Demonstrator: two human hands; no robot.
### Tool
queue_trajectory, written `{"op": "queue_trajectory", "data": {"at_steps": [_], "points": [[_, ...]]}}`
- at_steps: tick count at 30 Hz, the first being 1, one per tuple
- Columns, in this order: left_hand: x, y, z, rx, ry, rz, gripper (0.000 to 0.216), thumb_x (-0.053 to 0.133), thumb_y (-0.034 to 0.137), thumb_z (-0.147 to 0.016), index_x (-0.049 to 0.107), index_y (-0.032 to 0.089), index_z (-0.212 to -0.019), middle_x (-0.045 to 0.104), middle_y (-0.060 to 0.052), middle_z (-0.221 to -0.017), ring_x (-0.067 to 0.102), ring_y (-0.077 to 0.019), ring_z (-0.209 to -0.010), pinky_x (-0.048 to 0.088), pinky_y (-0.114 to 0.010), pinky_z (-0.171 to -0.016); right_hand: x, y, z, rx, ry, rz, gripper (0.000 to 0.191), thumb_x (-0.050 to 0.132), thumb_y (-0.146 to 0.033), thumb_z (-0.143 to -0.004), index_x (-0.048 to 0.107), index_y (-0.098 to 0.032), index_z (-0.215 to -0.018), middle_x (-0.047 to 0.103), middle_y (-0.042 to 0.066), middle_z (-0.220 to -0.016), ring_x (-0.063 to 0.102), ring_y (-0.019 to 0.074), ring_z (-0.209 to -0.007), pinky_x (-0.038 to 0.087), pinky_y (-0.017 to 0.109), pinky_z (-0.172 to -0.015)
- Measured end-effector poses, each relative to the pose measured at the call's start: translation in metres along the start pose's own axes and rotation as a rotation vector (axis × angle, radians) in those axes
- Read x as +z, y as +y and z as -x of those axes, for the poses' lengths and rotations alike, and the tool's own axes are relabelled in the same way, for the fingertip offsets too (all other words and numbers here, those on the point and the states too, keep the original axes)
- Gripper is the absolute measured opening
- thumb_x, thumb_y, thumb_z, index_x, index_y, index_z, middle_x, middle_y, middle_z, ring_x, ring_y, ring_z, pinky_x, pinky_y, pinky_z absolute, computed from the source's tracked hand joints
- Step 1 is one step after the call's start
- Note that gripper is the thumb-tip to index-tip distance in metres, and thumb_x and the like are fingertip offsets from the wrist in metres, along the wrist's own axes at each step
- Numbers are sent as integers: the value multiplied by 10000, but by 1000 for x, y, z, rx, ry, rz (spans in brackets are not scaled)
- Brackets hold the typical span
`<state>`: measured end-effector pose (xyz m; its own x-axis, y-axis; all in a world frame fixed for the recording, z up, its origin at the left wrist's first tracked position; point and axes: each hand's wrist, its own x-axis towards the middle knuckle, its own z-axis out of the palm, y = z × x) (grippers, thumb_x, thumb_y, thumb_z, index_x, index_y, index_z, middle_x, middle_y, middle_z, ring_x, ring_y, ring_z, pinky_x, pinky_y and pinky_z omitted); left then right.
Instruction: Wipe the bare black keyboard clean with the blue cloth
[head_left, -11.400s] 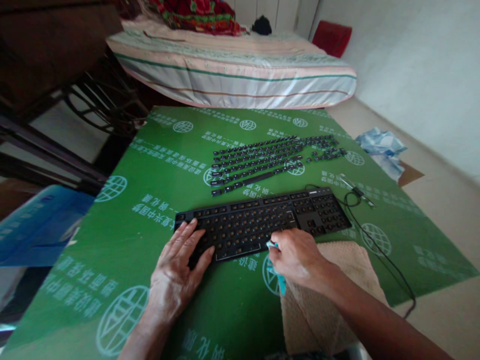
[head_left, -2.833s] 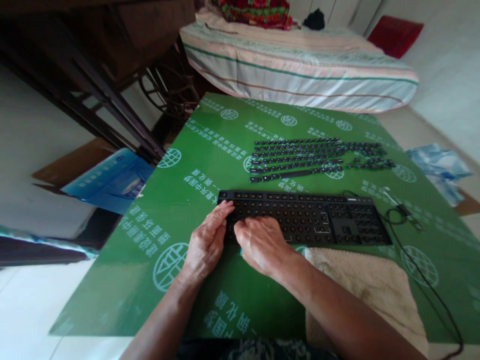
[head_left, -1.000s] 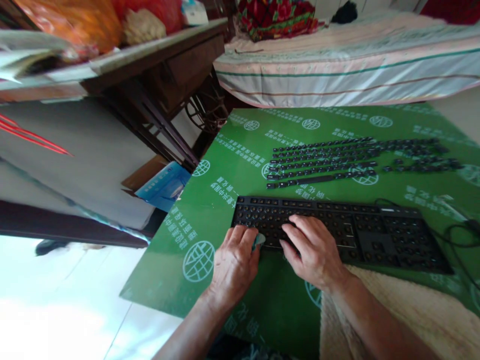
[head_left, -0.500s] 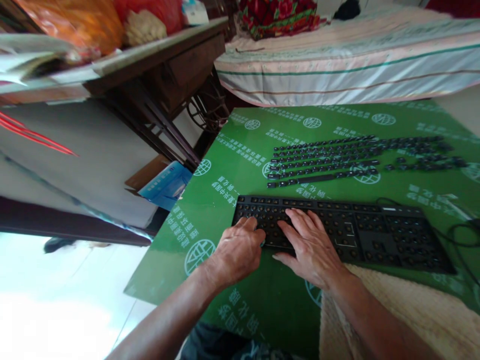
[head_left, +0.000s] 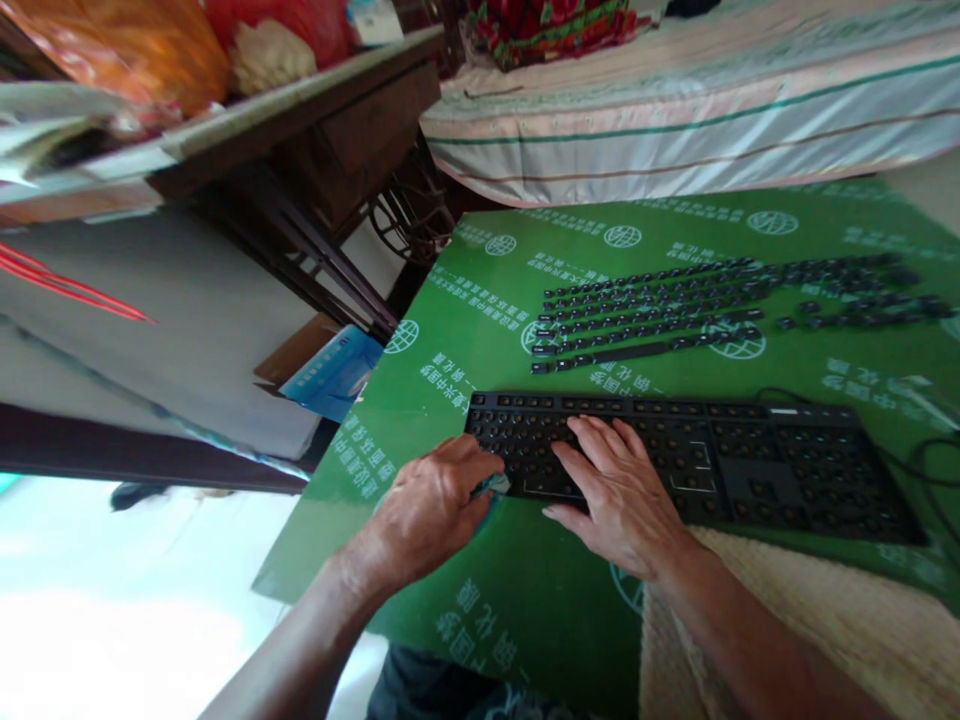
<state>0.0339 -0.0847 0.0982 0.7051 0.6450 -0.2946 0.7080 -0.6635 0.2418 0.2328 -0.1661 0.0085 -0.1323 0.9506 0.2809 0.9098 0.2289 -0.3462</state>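
black keyboard [head_left: 757,480], bare of its caps, flat on a green desk [head_left: 555,600]
the right hand [head_left: 619,500] lies with fingers spread over the keyboard's left half, probably to stop it sliding, while the left hand [head_left: 442,500] pinches a teal scrap [head_left: 495,484], seemingly cloth, at the near left corner. the keycaps [head_left: 630,352] lie behind in rows, apparently to preserve their order, though those at the right look looser. a tan towel [head_left: 720,620] sits under the right forearm, perhaps for easy reach.
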Motion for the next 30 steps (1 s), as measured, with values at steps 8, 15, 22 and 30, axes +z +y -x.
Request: {"op": "queue_trajectory", "data": {"at_steps": [8, 15, 22, 30], "points": [[13, 22, -16, -101, -49, -162, 168, 492, 240, -831, 604, 230, -956, 555, -50, -968, 561, -195, -936, 475, -317, -755, 0, 0, 0, 2, -14, -11, 529, 680, -431, -757, 600, -145, -1194, 481, 194, -1374, 387, 332, -1285, 258, 533, -1069], [23, 30, -24, -226, 112, -198, 91, 498, 219, -778, 570, 187, -825, 567, -67, -909, 560, -222, -922, 486, -335, -767, -1, 1, 0, -7, -6, -12, 529, 680, -439, -757, 605, -137, -1185, 491, 199, -1364, 385, 334, -1285, 270, 536, -1059], [25, 4, -8, -265, 248, -33, 192, 489, 207, -809, 605, 195, -961, 586, -51, -948, 574, -185, -892, 484, -317, -798, -1, 0, -1, -5, -14, -15, 536, 665, -446, -770, 595, -144, -1208, 490, 187, -1371, 394, 332, -1278, 264, 532, -1063], [25, 21, -11, -255, 126, -127, 200, 484, 177, -808, 631, 210, -940, 559, -63, -1022, 551, -198, -978, 484, -333, -838, 0, 1, 0, -7, -15, -7, 537, 664, -448, -771, 595, -145, -1209, 487, 188, -1374, 389, 332, -1283, 269, 534, -1062]]}}
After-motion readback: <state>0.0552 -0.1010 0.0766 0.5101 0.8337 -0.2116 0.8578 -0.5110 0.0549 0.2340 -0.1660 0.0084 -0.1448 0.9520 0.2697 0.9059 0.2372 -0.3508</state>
